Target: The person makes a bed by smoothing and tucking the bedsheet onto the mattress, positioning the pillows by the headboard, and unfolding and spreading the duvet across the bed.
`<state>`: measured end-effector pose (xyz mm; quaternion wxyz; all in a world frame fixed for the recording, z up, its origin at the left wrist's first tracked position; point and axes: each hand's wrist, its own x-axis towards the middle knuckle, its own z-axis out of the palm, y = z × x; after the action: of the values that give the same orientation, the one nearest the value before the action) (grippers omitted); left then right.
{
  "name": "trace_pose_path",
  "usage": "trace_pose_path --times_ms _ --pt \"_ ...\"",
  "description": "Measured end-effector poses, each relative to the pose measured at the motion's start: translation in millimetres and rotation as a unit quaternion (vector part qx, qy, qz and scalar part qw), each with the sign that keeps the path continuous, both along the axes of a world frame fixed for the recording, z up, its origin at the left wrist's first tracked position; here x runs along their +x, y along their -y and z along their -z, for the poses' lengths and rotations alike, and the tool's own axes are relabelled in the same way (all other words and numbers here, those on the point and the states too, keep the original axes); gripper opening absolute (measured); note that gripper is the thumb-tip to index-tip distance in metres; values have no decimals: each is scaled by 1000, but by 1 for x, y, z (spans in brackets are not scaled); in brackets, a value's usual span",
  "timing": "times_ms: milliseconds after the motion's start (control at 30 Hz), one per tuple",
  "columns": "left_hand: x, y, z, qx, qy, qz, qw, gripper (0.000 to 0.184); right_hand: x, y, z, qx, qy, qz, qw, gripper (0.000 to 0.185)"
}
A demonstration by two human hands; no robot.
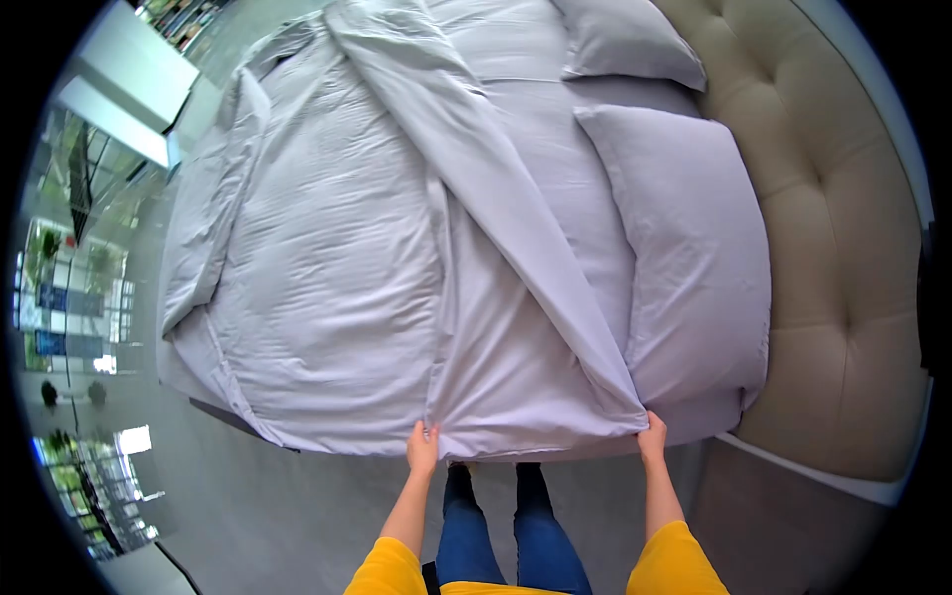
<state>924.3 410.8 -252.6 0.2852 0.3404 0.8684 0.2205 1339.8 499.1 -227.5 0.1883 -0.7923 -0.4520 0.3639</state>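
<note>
A pale lilac-grey duvet [337,238] covers much of the bed, wrinkled, with a long fold running diagonally from the far side to the near edge. My left hand [422,448] pinches the duvet's near edge, below a crease. At the folded corner close to the pillows, my right hand [652,436] grips the same duvet. Between my hands the edge is stretched fairly straight along the side of the bed. The cloth hides some of my fingertips.
Two matching pillows, a near pillow [694,248] and a far pillow [635,45], lie by the tufted beige headboard [823,218]. The fitted sheet [535,129] shows beside them. Grey floor [327,496] surrounds my legs. A white block-like piece [139,64] stands beyond the bed's foot.
</note>
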Motion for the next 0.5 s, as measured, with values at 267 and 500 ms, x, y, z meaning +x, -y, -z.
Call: trace_pose_path --times_ms 267,500 --pt "-19 63 -33 -234 86 22 968 34 19 89 5 -332 139 -179 916 46" --pt "-97 108 -40 -37 -43 -140 989 52 -144 36 -28 -483 -29 -282 828 40"
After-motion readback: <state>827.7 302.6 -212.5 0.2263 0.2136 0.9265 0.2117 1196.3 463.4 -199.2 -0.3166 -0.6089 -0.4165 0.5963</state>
